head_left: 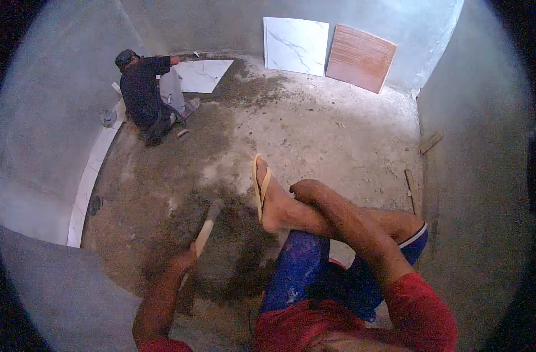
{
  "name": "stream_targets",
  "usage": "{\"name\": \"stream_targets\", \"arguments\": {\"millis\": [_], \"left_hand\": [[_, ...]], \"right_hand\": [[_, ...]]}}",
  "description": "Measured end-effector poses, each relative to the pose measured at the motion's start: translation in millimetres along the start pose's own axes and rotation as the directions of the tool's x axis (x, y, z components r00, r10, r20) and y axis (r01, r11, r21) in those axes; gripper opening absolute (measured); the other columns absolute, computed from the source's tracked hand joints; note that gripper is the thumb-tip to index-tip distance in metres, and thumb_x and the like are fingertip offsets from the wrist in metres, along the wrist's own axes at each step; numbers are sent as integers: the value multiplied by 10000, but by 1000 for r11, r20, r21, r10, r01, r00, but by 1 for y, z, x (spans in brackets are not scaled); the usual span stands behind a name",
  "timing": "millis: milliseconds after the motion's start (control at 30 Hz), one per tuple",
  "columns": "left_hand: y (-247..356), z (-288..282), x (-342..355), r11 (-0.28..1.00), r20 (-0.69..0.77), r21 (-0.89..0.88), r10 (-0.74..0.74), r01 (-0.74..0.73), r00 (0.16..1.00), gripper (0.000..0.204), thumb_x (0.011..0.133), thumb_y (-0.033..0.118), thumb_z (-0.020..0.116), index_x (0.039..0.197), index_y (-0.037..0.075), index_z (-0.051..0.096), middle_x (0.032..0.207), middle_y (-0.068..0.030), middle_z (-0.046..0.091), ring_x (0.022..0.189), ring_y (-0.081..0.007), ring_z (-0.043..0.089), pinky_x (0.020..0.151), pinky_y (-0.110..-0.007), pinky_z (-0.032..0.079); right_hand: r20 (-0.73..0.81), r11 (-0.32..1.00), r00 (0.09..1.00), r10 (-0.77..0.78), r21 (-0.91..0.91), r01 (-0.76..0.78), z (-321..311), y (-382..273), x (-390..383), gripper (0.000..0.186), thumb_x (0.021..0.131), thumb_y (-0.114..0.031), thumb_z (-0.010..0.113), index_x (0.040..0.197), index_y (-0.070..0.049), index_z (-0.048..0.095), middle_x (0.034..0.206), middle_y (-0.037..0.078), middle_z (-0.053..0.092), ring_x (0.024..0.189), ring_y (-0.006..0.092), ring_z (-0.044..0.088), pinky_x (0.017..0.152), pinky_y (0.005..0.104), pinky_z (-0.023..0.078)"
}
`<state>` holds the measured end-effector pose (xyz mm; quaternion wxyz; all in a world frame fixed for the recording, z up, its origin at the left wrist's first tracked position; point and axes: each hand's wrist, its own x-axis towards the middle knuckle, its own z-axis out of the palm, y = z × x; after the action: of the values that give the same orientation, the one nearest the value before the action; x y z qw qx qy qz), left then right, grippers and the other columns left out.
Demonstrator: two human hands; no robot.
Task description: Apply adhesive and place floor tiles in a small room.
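My left hand (184, 258) is closed round the pale wooden handle (204, 234) of a tool. Its greyish far end (216, 206) rests on or just above the damp floor, and its kind cannot be made out. My right leg is crossed over the left, with a yellow flip-flop (258, 193) on the foot. Across the shin of that raised leg (294, 216) lies my right hand (307, 191), its fingers curled over it and partly hidden.
At the far left a co-worker (145, 94) squats beside a white marbled tile (204, 76) on the floor. Two large tiles, one white (295, 46) and one reddish-brown (362, 58), lean on the back wall. White tile strips (89, 176) line the left wall. Wood scraps (430, 142) lie along the right wall.
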<state>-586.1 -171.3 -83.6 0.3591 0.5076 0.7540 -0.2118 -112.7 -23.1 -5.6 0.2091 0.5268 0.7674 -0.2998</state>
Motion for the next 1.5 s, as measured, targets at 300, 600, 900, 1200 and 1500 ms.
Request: {"name": "stream_targets", "arguments": {"millis": [300, 600, 900, 1200, 1500], "left_hand": [[39, -23, -32, 995, 137, 99, -38, 25, 990, 694, 972, 475, 126, 1317, -20, 470, 1247, -274, 534, 1173, -425, 512, 1041, -516, 351], [16, -15, -27, 995, 84, 80, -63, 56, 994, 697, 972, 473, 115, 1319, -17, 468, 1250, -275, 532, 1175, -424, 511, 1043, -518, 349], [23, -15, -20, 996, 68, 76, -45, 40, 997, 701, 972, 472, 103, 1321, -15, 467, 1252, -276, 529, 1177, -424, 510, 1044, -519, 346], [14, -12, -18, 995, 83, 94, -36, 29, 996, 705, 971, 470, 92, 1324, -13, 465, 1254, -278, 527, 1180, -424, 509, 1046, -520, 344], [60, -40, -64, 980, 79, 78, -188, 182, 979, 740, 964, 492, 80, 1314, -31, 468, 1297, -310, 470, 1240, -442, 440, 1084, -516, 289]], "right_hand": [[32, 1000, 999, 17, -20, -16, 1, 2, 1, 441, 807, -235, 638, 1219, -90, 579, 1174, 165, 618, 1110, 332, 581, 906, 442, 486], [-63, 999, 997, -44, 8, 44, 7, 3, 12, 450, 797, -240, 646, 1216, -87, 580, 1170, 169, 619, 1107, 333, 582, 900, 443, 490], [29, 1000, 1000, -8, -17, 9, 7, 8, 10, 442, 795, -235, 638, 1205, -79, 587, 1178, 174, 614, 1113, 329, 579, 910, 440, 483], [3, 1000, 1000, -5, -5, 5, -4, -7, -1, 434, 800, -247, 634, 1200, -83, 592, 1174, 172, 617, 1116, 331, 578, 902, 449, 484], [14, 1000, 1000, 9, 4, -9, 0, 0, 2, 425, 800, -242, 635, 1197, -96, 591, 1145, 171, 628, 1094, 339, 589, 891, 453, 492]]}}
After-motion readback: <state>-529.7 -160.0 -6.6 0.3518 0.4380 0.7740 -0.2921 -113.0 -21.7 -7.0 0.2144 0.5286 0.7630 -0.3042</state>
